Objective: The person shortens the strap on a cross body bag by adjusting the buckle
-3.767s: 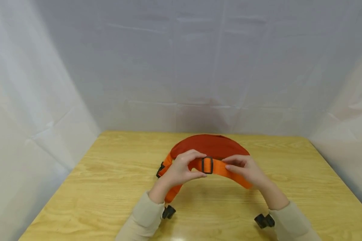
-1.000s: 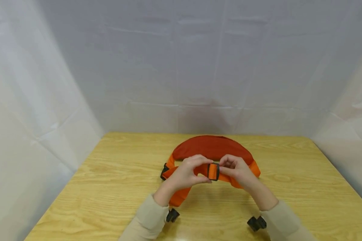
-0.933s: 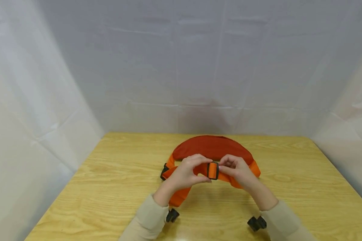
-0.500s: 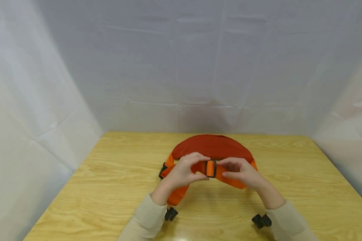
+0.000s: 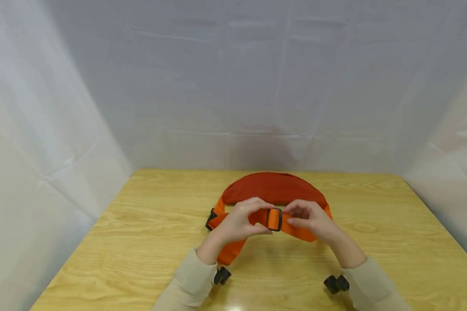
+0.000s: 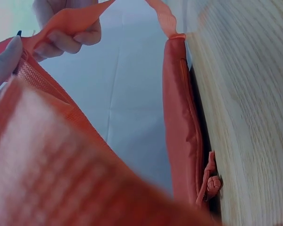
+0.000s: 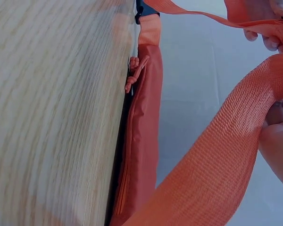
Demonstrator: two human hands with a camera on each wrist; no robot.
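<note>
A red waist bag point(image 5: 274, 189) lies on the table, its orange strap point(image 5: 301, 233) raised in front of it. My left hand point(image 5: 239, 222) pinches the black strap slider point(image 5: 274, 219) by its top and bottom edges, between fingers and thumb. Just right of the slider, my right hand point(image 5: 313, 218) pinches the strap with thumb and fingers. In the left wrist view, the strap runs up from the bag's end, and the bag's zipper side with a knotted cord pull point(image 6: 211, 181) faces the table. The right wrist view shows the strap point(image 7: 212, 160) sweeping broad past the camera.
A black side-release buckle point(image 5: 211, 219) joins the strap at the bag's left end. The wooden table point(image 5: 140, 242) extends on both sides, with pale sheeting point(image 5: 179, 86) behind. Black wrist cameras point(image 5: 222, 275) show under the sleeves.
Since the earliest frame, the slider and left hand have shifted slightly right. The right hand came up to the slider, then moved back a little right, its fingers loosening and closing on the strap.
</note>
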